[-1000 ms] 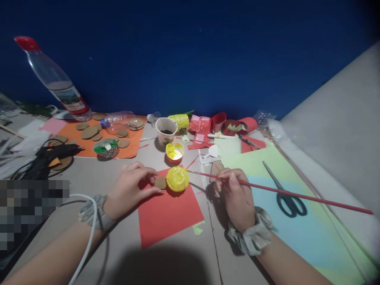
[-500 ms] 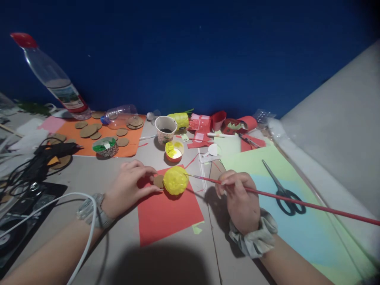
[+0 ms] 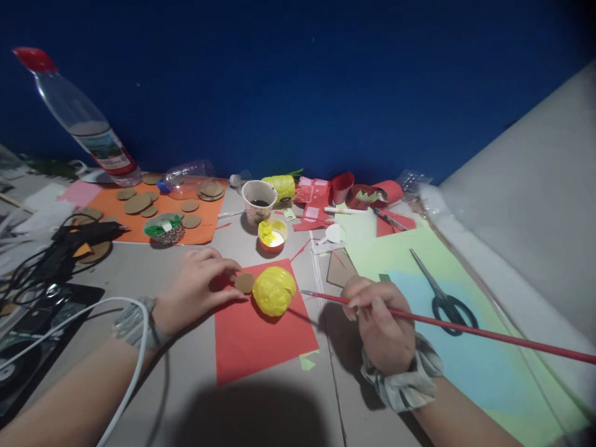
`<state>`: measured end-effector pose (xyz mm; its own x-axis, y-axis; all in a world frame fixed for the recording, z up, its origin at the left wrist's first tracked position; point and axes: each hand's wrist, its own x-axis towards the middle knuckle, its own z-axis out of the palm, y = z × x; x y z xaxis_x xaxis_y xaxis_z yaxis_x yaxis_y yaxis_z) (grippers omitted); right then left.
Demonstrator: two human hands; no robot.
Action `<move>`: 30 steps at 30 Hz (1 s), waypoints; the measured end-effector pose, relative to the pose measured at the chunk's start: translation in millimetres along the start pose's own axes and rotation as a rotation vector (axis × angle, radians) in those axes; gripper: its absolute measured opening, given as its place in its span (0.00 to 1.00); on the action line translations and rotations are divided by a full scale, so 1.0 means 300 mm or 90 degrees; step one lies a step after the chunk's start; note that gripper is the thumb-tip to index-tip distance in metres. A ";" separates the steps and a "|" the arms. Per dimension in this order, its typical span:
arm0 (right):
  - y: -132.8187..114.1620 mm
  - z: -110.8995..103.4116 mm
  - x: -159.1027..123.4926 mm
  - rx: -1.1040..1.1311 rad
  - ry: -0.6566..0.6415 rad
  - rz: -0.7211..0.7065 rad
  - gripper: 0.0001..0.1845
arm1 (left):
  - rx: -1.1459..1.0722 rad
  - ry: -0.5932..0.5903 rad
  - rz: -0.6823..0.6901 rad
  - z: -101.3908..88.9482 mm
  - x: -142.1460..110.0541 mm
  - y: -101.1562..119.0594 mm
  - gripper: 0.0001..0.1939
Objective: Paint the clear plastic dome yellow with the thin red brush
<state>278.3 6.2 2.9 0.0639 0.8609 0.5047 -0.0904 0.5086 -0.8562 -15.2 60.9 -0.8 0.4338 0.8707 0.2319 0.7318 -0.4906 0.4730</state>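
My left hand (image 3: 202, 282) pinches a small brown cardboard disc (image 3: 244, 284) between thumb and fingers. Against the disc's right side sits a glossy yellow rounded piece (image 3: 274, 292), over a red paper square (image 3: 267, 347). My right hand (image 3: 379, 320) grips a long red paintbrush (image 3: 447, 326), its tip pointing left at the right edge of the yellow piece. Whether the bristles touch it I cannot tell. Beyond the red square stands a little red-sided cup (image 3: 272, 248) with yellow paint inside.
A paper cup of dark liquid (image 3: 258, 214) stands behind the paint. Black scissors (image 3: 449, 307) lie right on coloured paper. At left are a tall bottle (image 3: 100, 139), cardboard discs on orange paper (image 3: 105, 211), a glue gun (image 3: 88, 231) and a white cable (image 3: 142, 347).
The yellow piece has turned, with the cardboard disc shifted slightly left in my left hand. My right hand and the paintbrush have moved a little right and down, drawing the tip toward the piece's edge.
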 end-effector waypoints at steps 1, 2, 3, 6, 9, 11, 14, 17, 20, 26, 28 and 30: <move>-0.002 0.000 0.001 0.000 -0.002 -0.001 0.12 | -0.005 0.007 -0.007 -0.005 0.002 -0.007 0.17; -0.005 0.001 0.001 0.000 -0.005 -0.002 0.12 | -0.011 0.017 -0.016 -0.011 0.004 -0.013 0.18; -0.007 0.001 0.000 -0.001 -0.006 -0.003 0.12 | -0.016 0.033 -0.028 -0.015 0.006 -0.019 0.18; -0.008 0.002 -0.009 0.001 -0.023 -0.006 0.12 | -0.038 0.092 -0.075 -0.025 0.008 -0.024 0.17; -0.002 -0.003 -0.024 0.004 -0.048 -0.007 0.12 | -0.082 0.126 -0.110 -0.032 0.001 -0.006 0.15; 0.004 -0.008 -0.032 0.003 -0.068 -0.010 0.12 | -0.113 0.124 -0.111 -0.037 -0.007 0.018 0.14; 0.011 -0.013 -0.036 0.008 -0.083 -0.018 0.12 | -0.155 0.088 -0.083 -0.043 -0.017 0.056 0.13; 0.007 -0.009 -0.030 0.028 -0.077 -0.020 0.12 | -0.197 0.057 -0.063 -0.039 -0.020 0.075 0.13; -0.010 0.000 -0.020 0.048 -0.054 -0.005 0.12 | -0.240 0.054 -0.071 -0.030 -0.018 0.075 0.14; -0.031 0.011 -0.003 0.076 0.030 0.056 0.13 | -0.296 0.050 -0.089 -0.026 -0.023 0.076 0.14; -0.024 0.014 0.001 0.068 0.067 0.062 0.13 | -0.309 0.037 -0.081 -0.023 -0.028 0.076 0.14; -0.012 0.015 0.000 0.039 0.082 0.068 0.12 | -0.331 0.027 -0.080 -0.018 -0.032 0.073 0.15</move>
<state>274.2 4.5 6.4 0.1778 0.9040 0.3889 -0.1641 0.4169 -0.8940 -6.3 41.9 11.8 0.3302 0.9274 0.1759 0.4155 -0.3102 0.8551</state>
